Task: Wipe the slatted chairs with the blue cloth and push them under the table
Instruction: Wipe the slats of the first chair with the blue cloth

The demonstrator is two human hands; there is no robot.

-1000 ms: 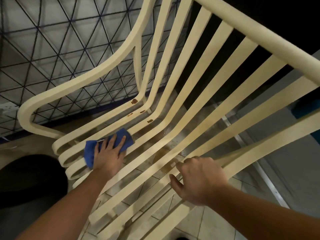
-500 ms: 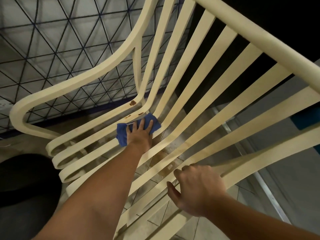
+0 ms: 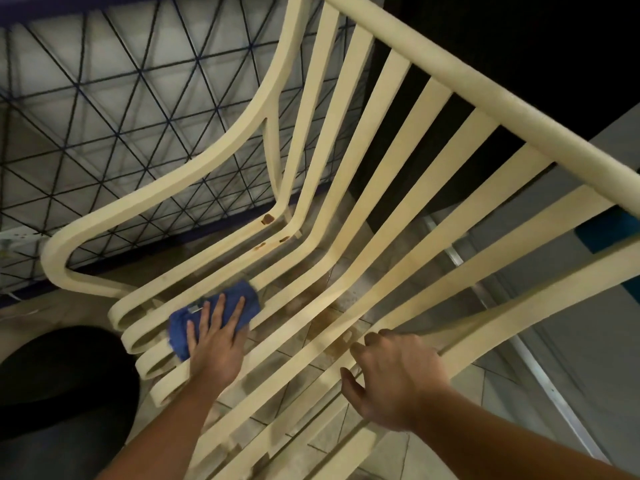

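Blue cloth (image 3: 244, 299) beneath left fingers (image 3: 236, 315), on chair (image 3: 485, 102)

The middle of the cloth (image 3: 180, 323) is covered by the left hand (image 3: 216, 348). The fingers (image 3: 375, 338) of the right hand (image 3: 394, 372) are hidden at their ends behind a slat of the chair (image 3: 381, 161), which is cut off at the top, right and bottom edges. A dark round shape (image 3: 52, 368) cannot be identified.

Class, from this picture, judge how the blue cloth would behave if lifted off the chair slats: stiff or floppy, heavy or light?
Probably floppy: the blue cloth lies creased and bunched under the left hand, bridging several slats of the chair. Likely light, as it looks thin and hardly larger than that hand.
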